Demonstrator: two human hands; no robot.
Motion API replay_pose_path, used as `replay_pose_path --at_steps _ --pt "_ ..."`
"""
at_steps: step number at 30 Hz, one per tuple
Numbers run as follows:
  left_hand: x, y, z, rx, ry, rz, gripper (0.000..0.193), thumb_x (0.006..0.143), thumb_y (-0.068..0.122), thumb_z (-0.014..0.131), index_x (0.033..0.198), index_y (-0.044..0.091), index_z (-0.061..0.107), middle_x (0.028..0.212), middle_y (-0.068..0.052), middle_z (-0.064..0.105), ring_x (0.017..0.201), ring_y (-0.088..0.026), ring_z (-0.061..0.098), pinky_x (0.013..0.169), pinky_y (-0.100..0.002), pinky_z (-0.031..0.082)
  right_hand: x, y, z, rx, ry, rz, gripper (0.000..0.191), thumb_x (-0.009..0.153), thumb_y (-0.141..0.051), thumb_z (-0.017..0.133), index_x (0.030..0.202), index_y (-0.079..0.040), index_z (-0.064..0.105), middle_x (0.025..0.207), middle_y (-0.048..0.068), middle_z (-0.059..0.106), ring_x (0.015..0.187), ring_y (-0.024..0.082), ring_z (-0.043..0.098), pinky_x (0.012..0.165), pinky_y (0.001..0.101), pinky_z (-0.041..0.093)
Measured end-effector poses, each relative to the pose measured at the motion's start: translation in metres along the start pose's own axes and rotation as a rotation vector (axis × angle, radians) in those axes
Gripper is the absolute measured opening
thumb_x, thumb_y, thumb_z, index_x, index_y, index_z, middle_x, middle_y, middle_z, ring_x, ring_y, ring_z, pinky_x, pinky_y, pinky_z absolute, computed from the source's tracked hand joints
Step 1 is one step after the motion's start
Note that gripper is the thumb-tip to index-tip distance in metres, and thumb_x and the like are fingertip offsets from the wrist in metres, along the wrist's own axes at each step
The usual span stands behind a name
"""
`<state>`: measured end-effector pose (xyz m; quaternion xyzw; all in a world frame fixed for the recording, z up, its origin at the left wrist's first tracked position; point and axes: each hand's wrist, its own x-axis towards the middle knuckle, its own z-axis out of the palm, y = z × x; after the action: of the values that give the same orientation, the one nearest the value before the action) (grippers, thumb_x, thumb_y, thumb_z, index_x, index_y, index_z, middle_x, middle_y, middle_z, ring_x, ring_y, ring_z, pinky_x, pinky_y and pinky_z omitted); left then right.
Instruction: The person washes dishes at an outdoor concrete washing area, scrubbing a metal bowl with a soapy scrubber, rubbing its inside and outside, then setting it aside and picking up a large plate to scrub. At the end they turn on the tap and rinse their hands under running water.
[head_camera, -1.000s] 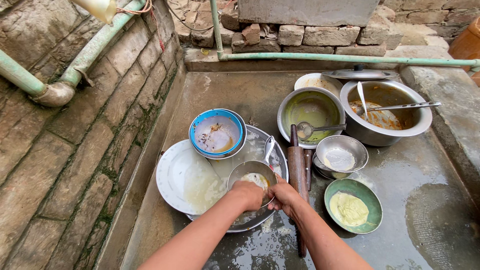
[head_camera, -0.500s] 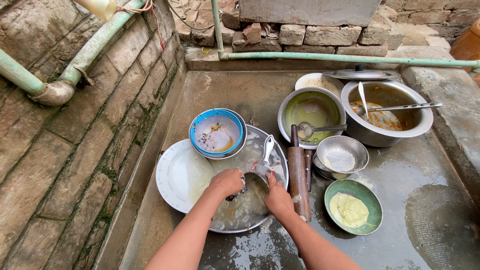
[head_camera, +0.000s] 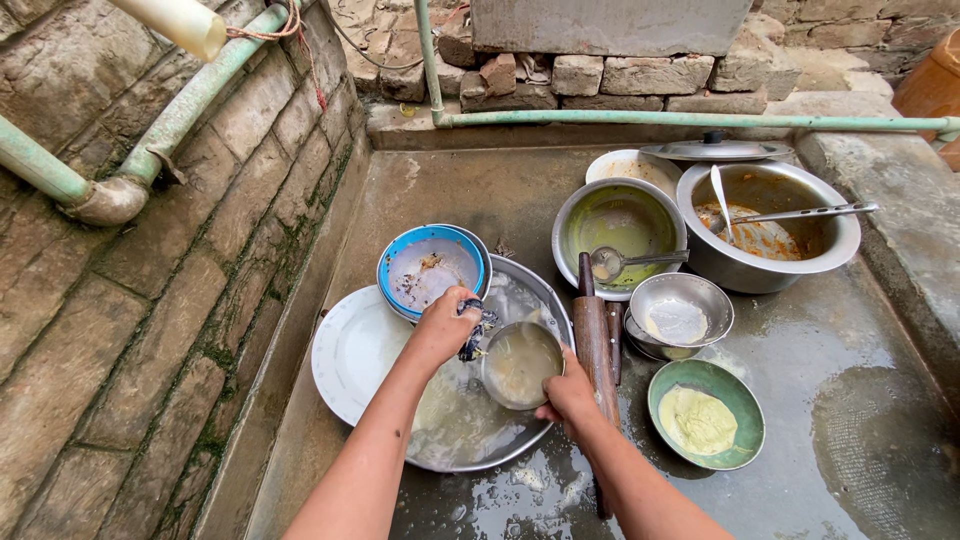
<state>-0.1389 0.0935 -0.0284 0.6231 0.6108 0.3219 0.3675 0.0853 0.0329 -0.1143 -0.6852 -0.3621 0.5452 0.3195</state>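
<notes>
Scrubbing step in hand — left hand (head_camera: 443, 325) closed on a dark scrubber (head_camera: 472, 335) at the small steel bowl (head_camera: 520, 365), which right hand (head_camera: 568, 397) grips by its rim over the large steel plate (head_camera: 455, 430). Next likely needs turning the bowl.

My head camera looks steeply down from above onto the wet concrete wash floor (head_camera: 480, 190), near enough that my forearms enter from six o'clock. It faces the brick ledge (head_camera: 600, 75) at twelve; the stone wall (head_camera: 130, 330) fills nine o'clock.
</notes>
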Motion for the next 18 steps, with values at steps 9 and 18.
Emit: replay_pose_path --at_steps 9,18 --pt "-0.015 0.027 0.004 0.023 -0.106 0.017 0.029 0.09 0.02 0.065 0.118 0.011 0.067 0.104 -0.012 0.075 0.096 -0.025 0.073 0.087 -0.037 0.054 -0.053 -0.074 -0.053 -0.71 0.525 -0.749 0.089 0.081 0.0 0.059 0.159 -0.026 0.024 0.142 0.017 0.048 0.097 0.044 0.068 0.079 0.0535 0.055" --pt "-0.004 0.078 0.035 0.019 -0.195 0.318 0.023 0.095 0.014 0.058 0.111 0.009 0.073 0.112 -0.016 0.076 0.106 -0.031 0.072 0.093 -0.039 0.053 -0.055 -0.098 -0.082 -0.274 0.382 -0.368 0.088 0.086 -0.004 0.048 0.164 -0.029 0.017 0.112 0.03 0.068 0.086 0.046 0.071 0.081 0.0514 0.055"
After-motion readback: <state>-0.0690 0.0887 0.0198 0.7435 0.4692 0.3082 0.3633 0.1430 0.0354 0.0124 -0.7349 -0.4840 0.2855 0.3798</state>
